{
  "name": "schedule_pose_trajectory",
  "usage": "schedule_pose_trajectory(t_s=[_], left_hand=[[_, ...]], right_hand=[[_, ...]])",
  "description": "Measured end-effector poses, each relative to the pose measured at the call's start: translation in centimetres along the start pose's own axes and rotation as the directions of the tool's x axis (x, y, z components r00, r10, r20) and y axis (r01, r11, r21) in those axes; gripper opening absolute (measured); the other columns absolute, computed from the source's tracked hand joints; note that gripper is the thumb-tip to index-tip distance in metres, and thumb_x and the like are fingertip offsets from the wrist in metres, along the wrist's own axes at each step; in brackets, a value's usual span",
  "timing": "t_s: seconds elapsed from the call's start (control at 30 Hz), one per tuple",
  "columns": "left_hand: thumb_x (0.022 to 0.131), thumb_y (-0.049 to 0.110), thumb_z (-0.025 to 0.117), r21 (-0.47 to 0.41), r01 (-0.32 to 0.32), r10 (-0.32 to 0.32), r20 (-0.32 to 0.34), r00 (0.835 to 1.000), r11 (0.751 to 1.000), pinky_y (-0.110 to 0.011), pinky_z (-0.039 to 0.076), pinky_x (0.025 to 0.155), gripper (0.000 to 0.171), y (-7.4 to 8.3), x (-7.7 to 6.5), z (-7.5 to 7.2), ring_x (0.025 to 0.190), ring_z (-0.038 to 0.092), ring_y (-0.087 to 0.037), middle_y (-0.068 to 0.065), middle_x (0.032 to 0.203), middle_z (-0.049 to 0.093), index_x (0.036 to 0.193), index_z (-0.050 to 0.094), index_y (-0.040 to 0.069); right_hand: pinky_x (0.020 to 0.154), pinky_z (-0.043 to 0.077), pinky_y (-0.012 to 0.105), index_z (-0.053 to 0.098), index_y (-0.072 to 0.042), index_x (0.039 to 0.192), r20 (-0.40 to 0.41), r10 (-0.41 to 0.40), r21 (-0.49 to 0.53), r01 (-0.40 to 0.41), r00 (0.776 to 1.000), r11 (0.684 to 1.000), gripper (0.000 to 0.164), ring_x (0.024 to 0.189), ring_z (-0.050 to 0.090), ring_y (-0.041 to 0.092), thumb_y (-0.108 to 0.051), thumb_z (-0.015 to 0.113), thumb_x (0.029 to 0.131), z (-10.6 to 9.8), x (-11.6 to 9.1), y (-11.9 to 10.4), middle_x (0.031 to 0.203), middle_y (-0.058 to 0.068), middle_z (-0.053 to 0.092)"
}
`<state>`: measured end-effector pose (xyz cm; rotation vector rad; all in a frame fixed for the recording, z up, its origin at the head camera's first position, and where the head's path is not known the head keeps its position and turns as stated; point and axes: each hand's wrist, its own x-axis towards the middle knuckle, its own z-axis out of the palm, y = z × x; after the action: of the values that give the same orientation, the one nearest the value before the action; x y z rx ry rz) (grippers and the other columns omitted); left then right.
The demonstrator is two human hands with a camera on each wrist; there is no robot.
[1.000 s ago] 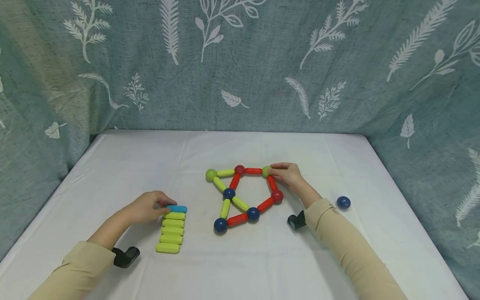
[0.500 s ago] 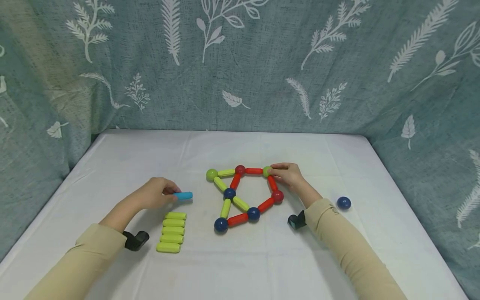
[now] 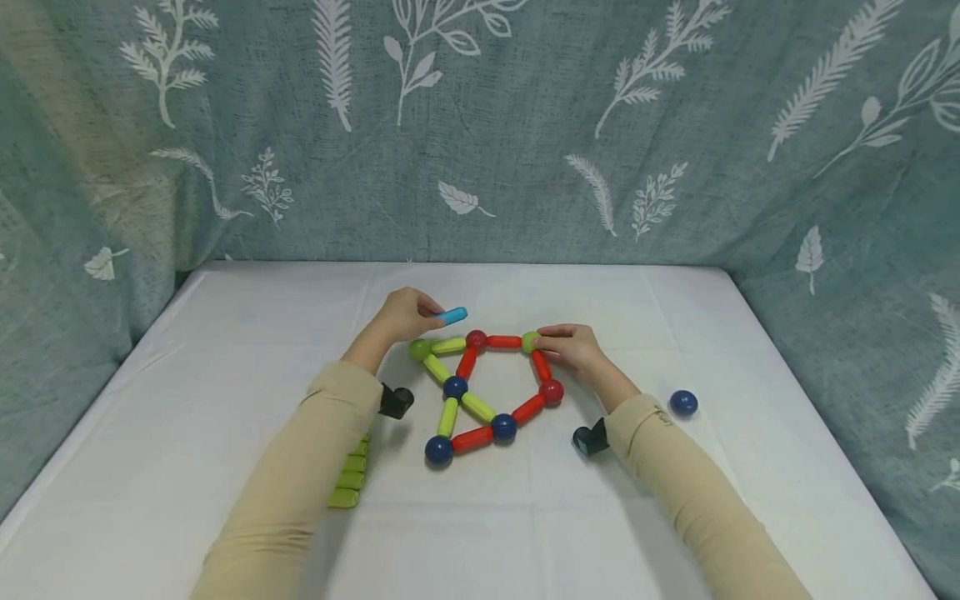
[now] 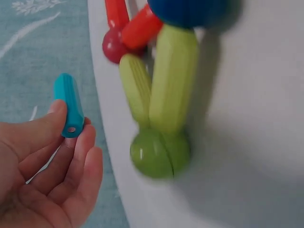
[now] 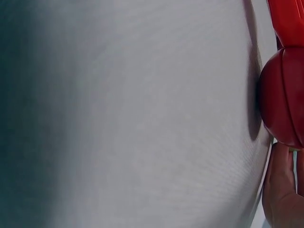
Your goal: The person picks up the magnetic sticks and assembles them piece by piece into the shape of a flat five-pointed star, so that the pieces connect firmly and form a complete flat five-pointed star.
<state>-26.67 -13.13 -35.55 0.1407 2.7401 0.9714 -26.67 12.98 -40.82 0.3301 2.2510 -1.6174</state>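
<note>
Between thumb and fingers, my left hand (image 3: 405, 318) pinches a blue rod (image 3: 452, 316) above the far side of a ball-and-rod figure; the left wrist view shows this blue rod (image 4: 69, 104) with a small round spot on its end. My right hand (image 3: 573, 347) holds the green ball (image 3: 530, 342) at the figure's far right corner. Red rods (image 3: 504, 342) and yellow-green rods (image 3: 477, 407) join red, blue and green balls in a flat shape on the table. Close in the right wrist view are a red ball (image 5: 282, 97) and part of my right hand (image 5: 284, 190).
A loose blue ball (image 3: 683, 403) lies right of my right forearm. Several yellow-green rods (image 3: 349, 480) lie in a column, partly hidden by my left sleeve (image 3: 300, 475). A patterned green curtain (image 3: 480, 133) hangs behind the white table (image 3: 495, 542).
My left hand has lifted the blue rod off the top of the rod column and carried it rightward and away, to beyond the figure's far edge. The right hand keeps its place.
</note>
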Motion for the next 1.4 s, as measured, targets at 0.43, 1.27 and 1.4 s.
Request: schedule_pose_trajectory(t_s=[0.43, 1.27, 1.4], left_hand=[[0.087, 0.017, 0.062, -0.148, 0.126, -0.132, -0.033, 0.991, 0.981, -0.033, 0.046, 0.086, 0.026, 3.6, 3.2, 4.9, 0.103, 0.053, -0.026, -0.015, 0.109, 0.061, 0.107, 0.066, 0.000], [0.086, 0.021, 0.064, -0.120, 0.217, -0.227, -0.079, 0.971, 0.969, -0.033, 0.047, 0.083, 0.029, 3.9, 3.3, 6.6, 0.102, 0.054, -0.026, -0.016, 0.108, 0.060, 0.104, 0.067, -0.001], [0.086, 0.021, 0.063, -0.110, 0.204, -0.213, -0.081, 0.974, 0.973, -0.033, 0.047, 0.084, 0.029, 3.9, 3.0, 6.6, 0.102, 0.054, -0.026, -0.016, 0.109, 0.060, 0.104, 0.067, -0.002]], right_hand=[[0.092, 0.043, 0.032, 0.057, -0.002, 0.120, 0.019, -0.018, 0.015, 0.018, 1.000, 1.000, 0.038, 0.111, 0.051, 0.026, -0.016, 0.064, 0.086, -0.1, 0.1, 0.1, 0.125, 0.015, 0.050], [0.093, 0.043, 0.032, 0.058, -0.002, 0.120, 0.014, -0.020, 0.011, 0.020, 1.000, 1.000, 0.038, 0.111, 0.051, 0.025, -0.017, 0.064, 0.085, 0.0, 0.0, 0.0, 0.124, 0.015, 0.051], [0.093, 0.043, 0.032, 0.058, -0.002, 0.119, 0.006, -0.019, 0.016, 0.019, 1.000, 1.000, 0.038, 0.111, 0.051, 0.025, -0.016, 0.065, 0.085, 0.0, 0.1, 0.1, 0.124, 0.014, 0.052]])
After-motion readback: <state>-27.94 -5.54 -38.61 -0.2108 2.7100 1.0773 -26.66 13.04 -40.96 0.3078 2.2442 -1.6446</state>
